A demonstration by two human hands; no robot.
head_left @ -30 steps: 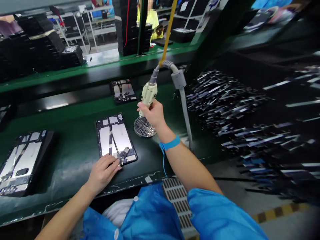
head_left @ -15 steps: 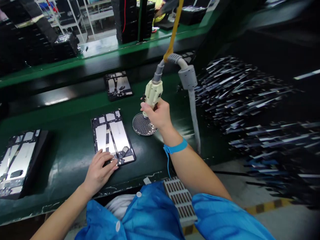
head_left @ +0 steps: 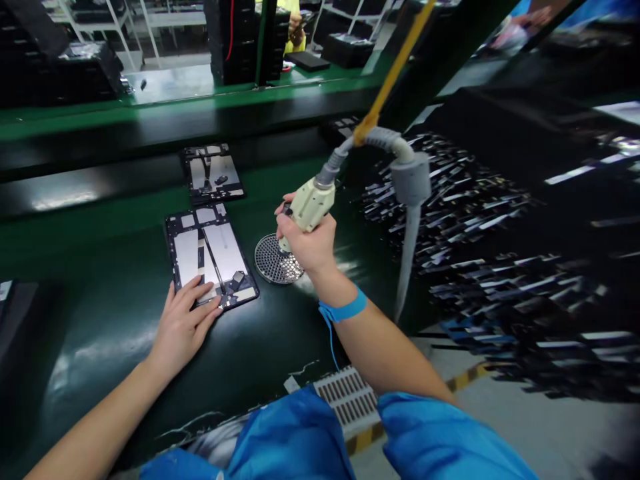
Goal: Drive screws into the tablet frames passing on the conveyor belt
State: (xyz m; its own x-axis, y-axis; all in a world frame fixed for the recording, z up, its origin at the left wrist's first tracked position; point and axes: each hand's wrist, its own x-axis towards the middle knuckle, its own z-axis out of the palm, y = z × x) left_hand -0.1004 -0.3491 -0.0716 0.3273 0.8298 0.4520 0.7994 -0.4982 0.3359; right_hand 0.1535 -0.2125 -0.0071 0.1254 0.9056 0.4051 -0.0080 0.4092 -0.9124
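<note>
My right hand (head_left: 307,243) is wrapped round a cream electric screwdriver (head_left: 313,202), which leans over a round metal screw dish (head_left: 274,262) full of holes. Its tip is at the dish; whether a screw sits on it is too small to tell. A grey cable (head_left: 409,247) runs from the tool's top. Left of the dish lies an opened tablet (head_left: 225,243) with silver plates and a dark flex strip showing. Across its lower left corner rests my left hand (head_left: 183,323), open, fingers stretched out and slightly apart. Those fingers hide part of the tablet's lower end.
Behind the tablet lies another opened tablet (head_left: 213,175). At right stand crowded stacks of dark, thin-edged parts (head_left: 480,213). A yellow strap (head_left: 395,70) suspends the cable. Black trays (head_left: 233,47) are stacked beyond the bench. Another person's hands (head_left: 535,19) show at top right.
The view has shifted. The screwdriver leans more to the right, its tip still at the dish. The tablet now lies closer to the one behind it, with my left hand still on it.
</note>
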